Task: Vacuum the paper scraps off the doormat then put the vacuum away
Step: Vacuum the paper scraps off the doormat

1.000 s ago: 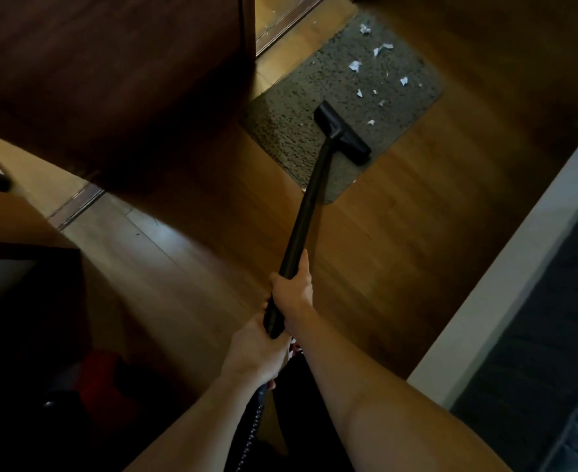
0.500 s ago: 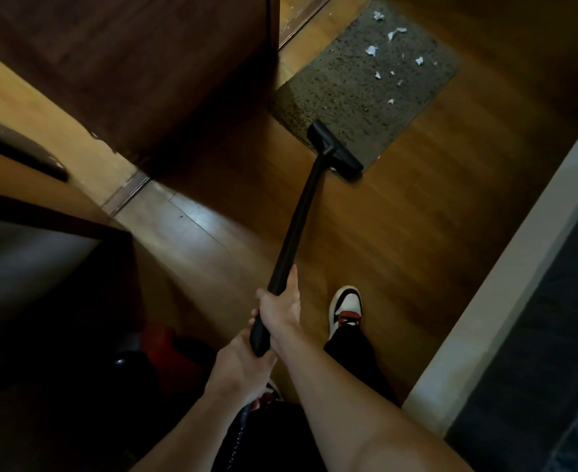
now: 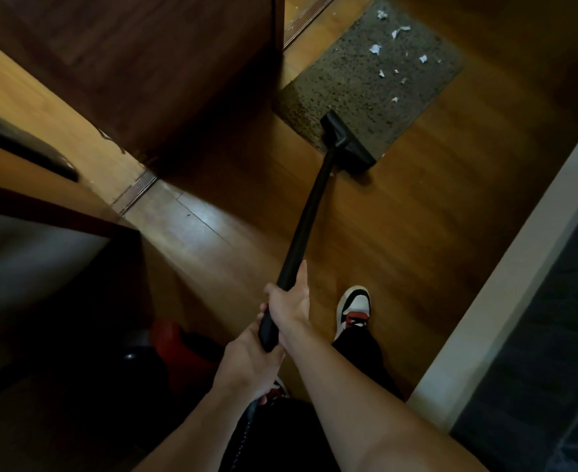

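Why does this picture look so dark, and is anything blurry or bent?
Head view: dim room; one bright glare patch on the floor; lower-left corner nearly black; wide-angle lens curves the white edge at right; paper scraps on the doormat stay visible though soft.

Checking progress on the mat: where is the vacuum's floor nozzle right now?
In the head view, the nozzle sits upper centre on the doormat's near edge, short of the paper scraps farther up.

Black vacuum wand (image 3: 306, 223) slanted down to flat nozzle (image 3: 347, 143) resting on near edge of grey speckled doormat (image 3: 355, 86). White paper scraps (image 3: 375, 48) lay scattered across mat's far half.
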`<state>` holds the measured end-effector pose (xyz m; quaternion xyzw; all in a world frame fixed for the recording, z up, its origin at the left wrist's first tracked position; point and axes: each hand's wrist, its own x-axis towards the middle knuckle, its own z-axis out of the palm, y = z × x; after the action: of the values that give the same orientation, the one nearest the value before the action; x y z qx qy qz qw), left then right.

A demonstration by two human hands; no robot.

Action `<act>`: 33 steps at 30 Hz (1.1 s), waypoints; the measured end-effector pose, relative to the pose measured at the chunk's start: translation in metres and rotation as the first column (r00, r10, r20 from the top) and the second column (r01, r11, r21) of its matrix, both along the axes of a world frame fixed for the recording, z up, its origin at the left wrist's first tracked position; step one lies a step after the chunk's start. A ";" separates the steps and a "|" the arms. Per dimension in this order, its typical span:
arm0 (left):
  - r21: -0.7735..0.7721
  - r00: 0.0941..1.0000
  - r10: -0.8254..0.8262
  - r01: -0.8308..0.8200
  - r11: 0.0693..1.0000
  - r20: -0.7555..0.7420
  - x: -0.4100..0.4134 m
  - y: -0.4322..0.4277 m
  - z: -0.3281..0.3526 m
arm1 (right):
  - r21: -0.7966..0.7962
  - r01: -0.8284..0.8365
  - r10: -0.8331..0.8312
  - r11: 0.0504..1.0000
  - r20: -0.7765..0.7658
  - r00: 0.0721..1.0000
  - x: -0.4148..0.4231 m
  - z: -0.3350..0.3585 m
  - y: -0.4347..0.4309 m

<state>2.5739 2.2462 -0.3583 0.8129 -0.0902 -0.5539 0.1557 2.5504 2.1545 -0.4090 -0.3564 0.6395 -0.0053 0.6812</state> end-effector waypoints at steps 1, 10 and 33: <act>0.005 1.000 -0.020 0.020 1.000 0.014 0.000 -0.009 -0.001 | -0.006 0.001 -0.001 1.000 0.007 1.000 0.000 -0.001 -0.009; 0.061 0.998 0.026 -0.023 0.998 -0.050 -0.003 -0.107 -0.018 | 0.007 -0.044 0.044 0.999 0.017 0.999 -0.003 -0.026 -0.104; -0.057 0.997 -0.006 0.001 0.998 -0.080 0.012 -0.349 -0.065 | -0.075 0.003 -0.006 0.997 -0.042 0.999 0.007 -0.066 -0.353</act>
<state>2.5861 1.8977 -0.4234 0.7850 -0.1009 -0.5837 0.1814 2.5574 1.8011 -0.4752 -0.3802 0.6539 -0.0234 0.6537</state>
